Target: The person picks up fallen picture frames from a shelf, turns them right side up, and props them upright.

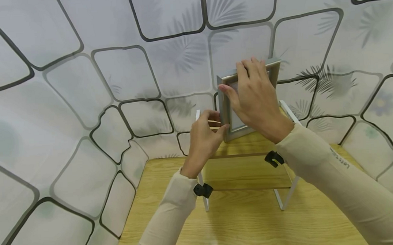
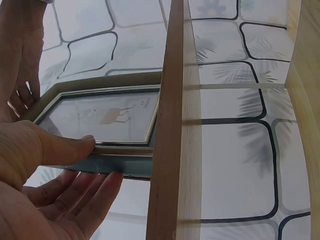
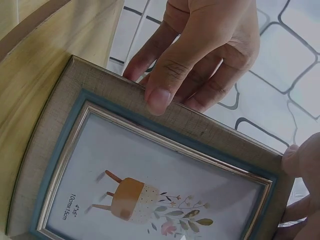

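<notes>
A photo frame (image 1: 274, 72) with a grey-brown border and blue-grey sides stands upright on the upper board (image 1: 247, 145) of a small wooden shelf. At its left side, my left hand (image 1: 203, 138) grips the edge, thumb on the front and fingers behind. My right hand (image 1: 257, 96) holds the top, its fingers over the upper edge and its thumb at the upper left corner. Under the glass, the right wrist view shows a print (image 3: 165, 182) of an orange-and-white vase with flowers and size markings. The right palm covers much of the front in the head view.
White metal legs (image 1: 287, 199) carry the shelf, which has a lower board (image 1: 248, 173). It stands on a wood-grain table (image 1: 240, 226). Patterned fabric walls (image 1: 181, 75) rise close behind and to both sides. Black clips (image 1: 202, 190) are at both wrists.
</notes>
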Available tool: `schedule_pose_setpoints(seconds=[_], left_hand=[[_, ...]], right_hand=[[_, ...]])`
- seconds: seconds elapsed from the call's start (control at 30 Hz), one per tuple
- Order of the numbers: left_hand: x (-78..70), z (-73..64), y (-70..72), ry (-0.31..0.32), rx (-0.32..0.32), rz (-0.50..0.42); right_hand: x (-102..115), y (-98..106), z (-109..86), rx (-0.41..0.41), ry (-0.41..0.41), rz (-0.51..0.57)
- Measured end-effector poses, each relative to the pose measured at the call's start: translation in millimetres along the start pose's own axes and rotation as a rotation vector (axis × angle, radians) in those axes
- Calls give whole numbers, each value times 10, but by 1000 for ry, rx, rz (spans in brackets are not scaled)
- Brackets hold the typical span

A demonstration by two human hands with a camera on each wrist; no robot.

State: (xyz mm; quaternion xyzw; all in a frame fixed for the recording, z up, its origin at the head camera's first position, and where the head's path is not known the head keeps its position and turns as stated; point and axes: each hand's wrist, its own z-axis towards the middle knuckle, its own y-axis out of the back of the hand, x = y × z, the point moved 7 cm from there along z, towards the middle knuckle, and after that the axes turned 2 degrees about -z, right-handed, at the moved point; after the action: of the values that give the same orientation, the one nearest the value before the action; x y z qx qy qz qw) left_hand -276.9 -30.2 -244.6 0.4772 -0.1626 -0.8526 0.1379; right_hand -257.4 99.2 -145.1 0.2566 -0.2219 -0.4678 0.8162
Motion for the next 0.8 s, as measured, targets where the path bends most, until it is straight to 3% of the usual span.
schedule_pose_setpoints(seconds=[0.53, 0.8], left_hand=[[-105, -57, -66, -39, -12, 55], [-178, -61, -97, -65, -14, 96]], right_hand=[[-34, 3, -17, 121, -89, 66], [-28, 33, -18, 107, -91, 85]])
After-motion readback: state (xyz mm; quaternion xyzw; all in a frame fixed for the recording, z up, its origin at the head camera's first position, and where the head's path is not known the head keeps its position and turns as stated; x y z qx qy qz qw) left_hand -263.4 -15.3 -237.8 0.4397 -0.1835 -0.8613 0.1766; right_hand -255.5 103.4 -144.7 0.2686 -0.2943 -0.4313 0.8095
